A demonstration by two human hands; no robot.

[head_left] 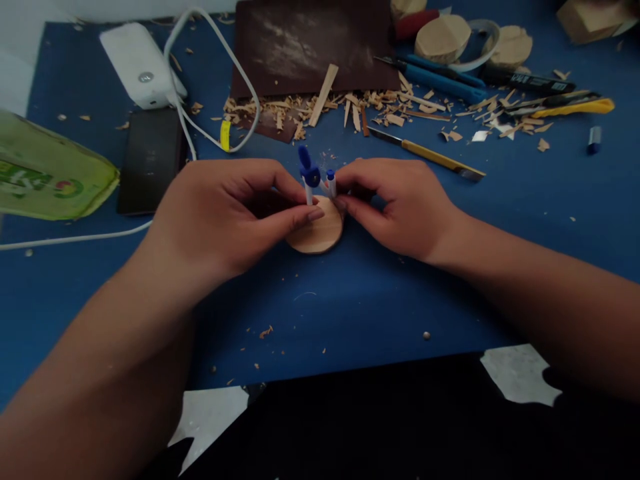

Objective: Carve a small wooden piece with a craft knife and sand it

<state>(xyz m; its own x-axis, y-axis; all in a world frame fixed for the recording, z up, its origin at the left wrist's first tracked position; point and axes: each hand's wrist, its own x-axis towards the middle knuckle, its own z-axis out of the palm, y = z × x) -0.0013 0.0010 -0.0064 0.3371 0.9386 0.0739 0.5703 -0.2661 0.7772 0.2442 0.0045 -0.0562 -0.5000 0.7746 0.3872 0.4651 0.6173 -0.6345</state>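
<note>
A blue and white compass [313, 176] stands over a round wooden disc [316, 233] on the blue table. My left hand [225, 213] pinches the compass's left leg between thumb and fingers, its thumb tip above the disc. On the other side, my right hand [400, 203] is closed on the right leg, which ends in a small blue-topped white part. The legs are slightly apart. Both lower tips are hidden by my fingers or too small to make out.
Wood shavings [285, 110] lie beyond my hands beside a dark brown board [310, 47]. A yellow craft knife [435, 155] rests behind my right hand. At left are a white power bank [140, 63], a cable, a black phone [150, 160] and a green packet [50, 170].
</note>
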